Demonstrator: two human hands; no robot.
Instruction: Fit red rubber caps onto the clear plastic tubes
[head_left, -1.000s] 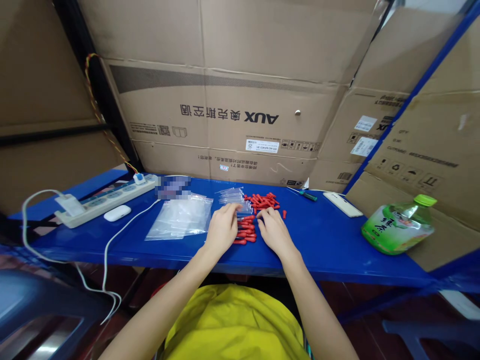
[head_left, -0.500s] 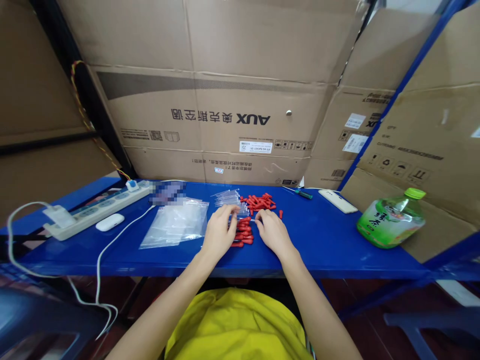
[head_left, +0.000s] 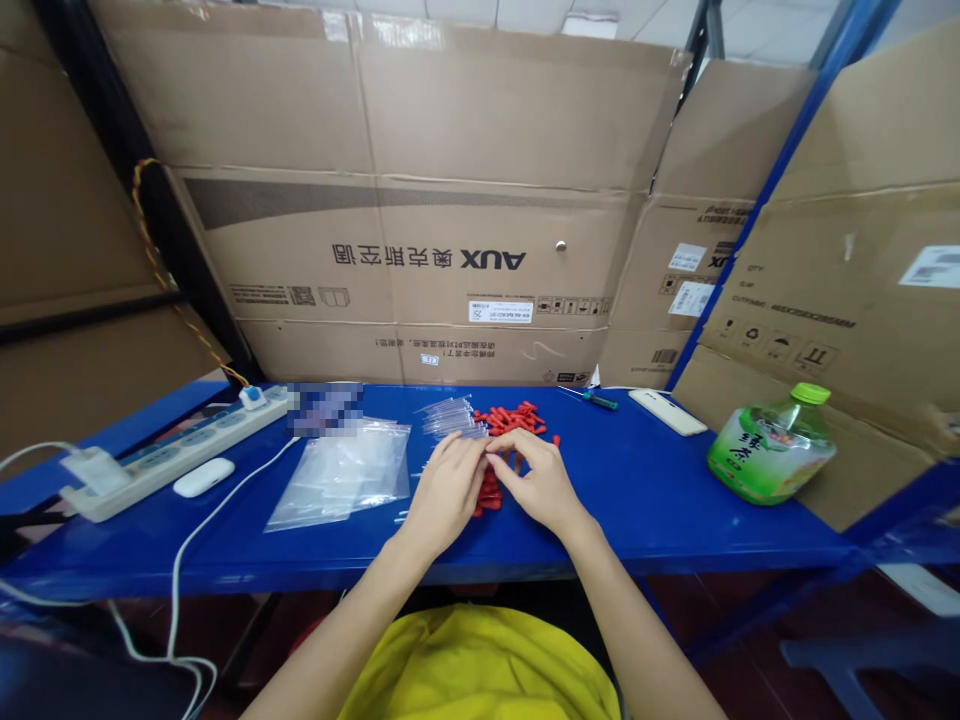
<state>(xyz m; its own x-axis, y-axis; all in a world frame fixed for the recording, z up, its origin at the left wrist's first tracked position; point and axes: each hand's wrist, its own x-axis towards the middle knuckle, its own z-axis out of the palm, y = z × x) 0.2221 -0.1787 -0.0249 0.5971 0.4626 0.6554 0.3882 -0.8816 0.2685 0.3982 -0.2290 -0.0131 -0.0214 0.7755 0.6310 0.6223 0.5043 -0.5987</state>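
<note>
My left hand (head_left: pixel 444 492) and my right hand (head_left: pixel 534 479) meet over the middle of the blue table (head_left: pixel 652 480), fingertips pinched together on a small part that I cannot make out. Beneath and behind them lies a heap of small red caps (head_left: pixel 512 419). A bundle of thin clear tubes (head_left: pixel 448 419) rests just beyond my left hand. To the left of that hand lies a stack of clear plastic bags (head_left: pixel 341 473).
A white power strip (head_left: pixel 172 452) with a plugged charger, a white earbud case (head_left: pixel 203 477) and a white cable (head_left: pixel 225 497) sit at the left. A green bottle (head_left: pixel 772 449), a white phone (head_left: pixel 667 411) and a small screwdriver (head_left: pixel 596 400) lie at the right. Cardboard boxes (head_left: pixel 420 250) wall the back.
Both hands have lifted off the red caps and drawn together, fingertips now touching. The camera has tilted upward a little.
</note>
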